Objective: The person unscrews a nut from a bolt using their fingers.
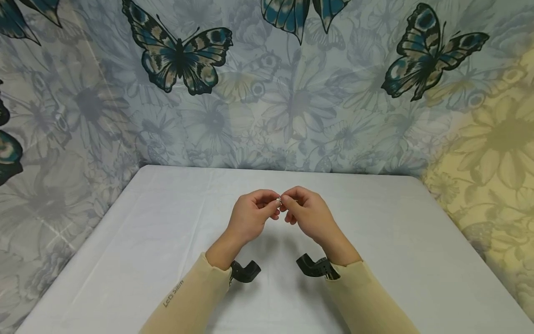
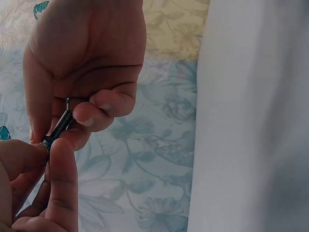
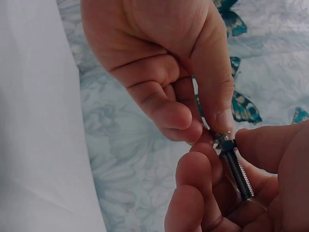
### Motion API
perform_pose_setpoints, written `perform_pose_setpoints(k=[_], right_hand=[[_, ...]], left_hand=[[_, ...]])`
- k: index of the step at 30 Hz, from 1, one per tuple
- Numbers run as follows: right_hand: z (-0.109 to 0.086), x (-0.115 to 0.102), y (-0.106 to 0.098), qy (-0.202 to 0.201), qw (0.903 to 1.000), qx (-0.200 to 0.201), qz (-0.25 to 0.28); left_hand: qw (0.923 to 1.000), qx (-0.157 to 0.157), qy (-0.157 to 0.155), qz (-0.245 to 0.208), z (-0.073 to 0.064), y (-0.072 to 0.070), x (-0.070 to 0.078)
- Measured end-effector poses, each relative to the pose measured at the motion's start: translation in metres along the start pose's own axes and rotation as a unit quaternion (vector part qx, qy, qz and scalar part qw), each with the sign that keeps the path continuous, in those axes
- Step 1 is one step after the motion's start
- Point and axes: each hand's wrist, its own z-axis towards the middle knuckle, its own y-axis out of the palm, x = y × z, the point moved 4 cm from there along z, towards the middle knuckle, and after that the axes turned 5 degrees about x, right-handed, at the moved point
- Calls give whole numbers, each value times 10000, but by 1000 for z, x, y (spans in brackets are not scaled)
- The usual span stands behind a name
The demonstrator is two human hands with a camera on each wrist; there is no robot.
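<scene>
Left of the grip is a light sleeve (image 1: 187, 297) with small lettering, and a black wrist piece (image 1: 246, 272) sits just beside its cuff. Next comes the left hand (image 1: 248, 215), whose thumb and fingers pinch one end of a small metal bolt (image 3: 238, 176). This bolt is held between the two hands, above the white table (image 1: 125, 255). Near the pinched end it has a dark collar (image 3: 227, 145), similar to a nut. The right hand (image 1: 310, 213) pinches the bolt at this collar, and the threaded part points toward its curled fingers. Right of the grip there are a second black wrist piece (image 1: 314, 266), a second light sleeve (image 1: 367, 297) and, farther away, the yellow part of the flowered wall (image 1: 500, 139).
</scene>
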Motion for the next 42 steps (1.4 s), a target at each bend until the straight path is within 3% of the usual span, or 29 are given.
perform_pose_setpoints(k=[7, 19, 27, 35, 42], right_hand=[[6, -7, 1, -221, 9997, 14, -65], [1, -7, 0, 69, 9999, 115, 66], [-3, -5, -3, -180, 9990, -55, 408], [-1, -2, -4, -5, 10000, -9, 61], [-3, -5, -4, -124, 9999, 78, -54]], left_hand=[[9998, 45, 148, -81, 5, -4, 6], [9999, 59, -158, -37, 0, -2, 4], [9999, 21, -60, -130, -1, 2, 4], [9999, 27, -100, -47, -2, 2, 6], [9999, 43, -109, 15, -3, 1, 5]])
